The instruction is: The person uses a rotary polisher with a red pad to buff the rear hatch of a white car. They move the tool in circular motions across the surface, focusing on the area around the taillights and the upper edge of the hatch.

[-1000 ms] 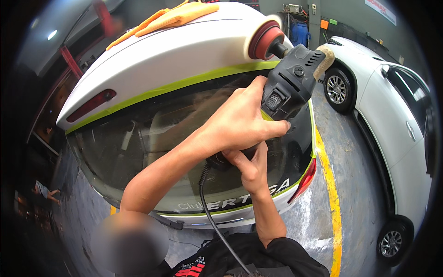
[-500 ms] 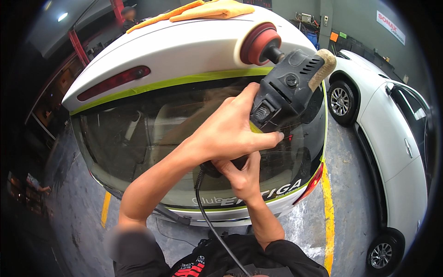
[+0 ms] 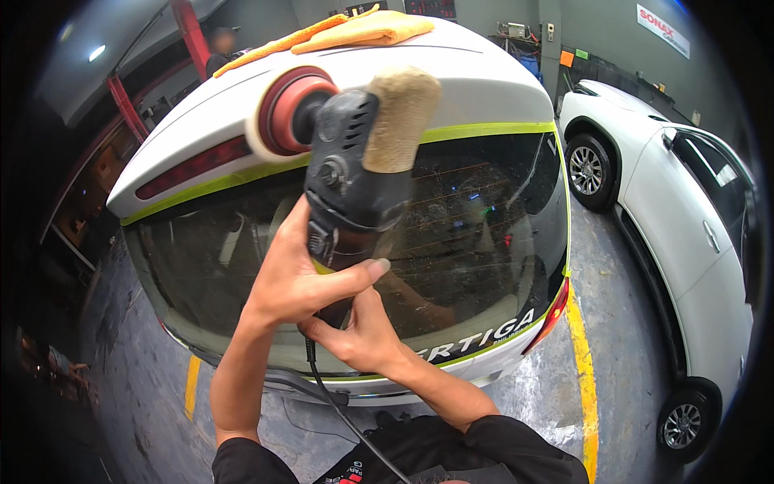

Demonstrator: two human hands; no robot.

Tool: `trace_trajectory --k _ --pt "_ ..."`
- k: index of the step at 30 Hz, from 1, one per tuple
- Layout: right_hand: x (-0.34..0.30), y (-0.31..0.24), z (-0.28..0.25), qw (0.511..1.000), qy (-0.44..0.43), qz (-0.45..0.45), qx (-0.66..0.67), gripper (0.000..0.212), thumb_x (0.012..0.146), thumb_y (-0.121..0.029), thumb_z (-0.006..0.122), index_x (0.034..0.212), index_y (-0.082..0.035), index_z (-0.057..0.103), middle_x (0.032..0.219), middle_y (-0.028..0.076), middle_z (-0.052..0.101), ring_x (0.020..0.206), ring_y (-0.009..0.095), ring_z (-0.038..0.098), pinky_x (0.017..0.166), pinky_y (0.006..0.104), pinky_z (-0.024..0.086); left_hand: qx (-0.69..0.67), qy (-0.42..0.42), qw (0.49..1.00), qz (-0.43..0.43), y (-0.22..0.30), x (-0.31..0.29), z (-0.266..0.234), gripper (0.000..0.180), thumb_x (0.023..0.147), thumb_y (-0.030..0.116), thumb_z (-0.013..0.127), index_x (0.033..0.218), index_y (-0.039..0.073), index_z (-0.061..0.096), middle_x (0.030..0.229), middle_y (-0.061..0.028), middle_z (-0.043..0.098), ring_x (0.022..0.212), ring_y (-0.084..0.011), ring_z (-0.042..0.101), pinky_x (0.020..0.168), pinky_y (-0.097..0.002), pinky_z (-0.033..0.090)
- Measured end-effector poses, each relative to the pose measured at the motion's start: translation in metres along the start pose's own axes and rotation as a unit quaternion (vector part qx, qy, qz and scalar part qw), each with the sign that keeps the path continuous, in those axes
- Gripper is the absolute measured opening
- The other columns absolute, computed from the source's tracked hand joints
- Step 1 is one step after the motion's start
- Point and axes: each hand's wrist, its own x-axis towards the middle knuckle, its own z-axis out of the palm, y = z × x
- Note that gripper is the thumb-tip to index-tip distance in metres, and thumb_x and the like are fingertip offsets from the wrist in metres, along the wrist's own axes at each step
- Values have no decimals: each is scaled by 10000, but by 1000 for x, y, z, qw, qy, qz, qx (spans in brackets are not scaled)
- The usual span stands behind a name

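A black car polisher point(image 3: 347, 161) with a tan cloth-like cover over its front side is held up in both my hands. Its red backing plate carries a pale polishing pad point(image 3: 270, 113), which lies against or very near the white rear spoiler, by the red brake light point(image 3: 193, 168). My left hand point(image 3: 294, 282) wraps round the body, thumb across it. Below, my right hand point(image 3: 359, 331) is closed round the tail end, where the black cord point(image 3: 343, 411) comes out. Green masking tape point(image 3: 476, 129) edges the dark rear window point(image 3: 476, 234).
Orange towels point(image 3: 367, 31) lie on the car roof. A second white car point(image 3: 669, 210) stands close on the right. Yellow lines point(image 3: 584, 387) mark the grey floor. At the far left, another person point(image 3: 222, 48) is near a red post point(image 3: 189, 40).
Both hands have carried the polisher left along the spoiler, from its right part to beside the brake light. The tool has swung more upright, tilting left.
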Motion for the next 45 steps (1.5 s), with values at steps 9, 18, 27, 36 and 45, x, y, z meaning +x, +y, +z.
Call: trace_trajectory --k 9,18,27,36,45 --pt "-1 -5 -6 1000 10 -3 -9 808 882 -199 840 1398 68 280 1010 305 728 942 424 779 801 485 589 -17 11 999 -31 -1 -2 4 636 797 43 903 1346 -31 592 1097 -81 722 949 -143 702 861 -327 590" --pt "-10 -23 -100 989 90 -48 103 776 850 -71 839 1509 51 448 1397 168 606 1344 255 578 1172 413 434 110 -74 988 77 26 79 107 866 770 259 917 1475 -78 544 1269 -201 738 1168 -277 718 1077 -411 535" --pt "-13 -52 -186 975 165 -42 145 245 936 -77 805 1141 36 732 1028 66 769 954 143 724 894 308 566 164 -159 973 40 31 154 191 686 761 300 893 1263 -76 615 1104 -217 753 995 -307 751 946 -420 577" --pt "-15 -49 -152 983 125 -29 134 645 898 -59 824 1452 38 508 1292 135 660 1193 215 652 1063 377 508 170 -109 975 95 32 124 159 795 747 333 900 1348 -86 593 1198 -256 741 1108 -335 739 1015 -433 559" --pt "-20 -37 -105 985 78 -43 146 951 882 -121 834 1607 64 248 1453 273 576 1395 366 594 1172 444 463 120 -74 989 -47 47 72 125 726 803 148 903 1429 -57 597 1266 -141 744 1117 -199 718 1033 -365 550"
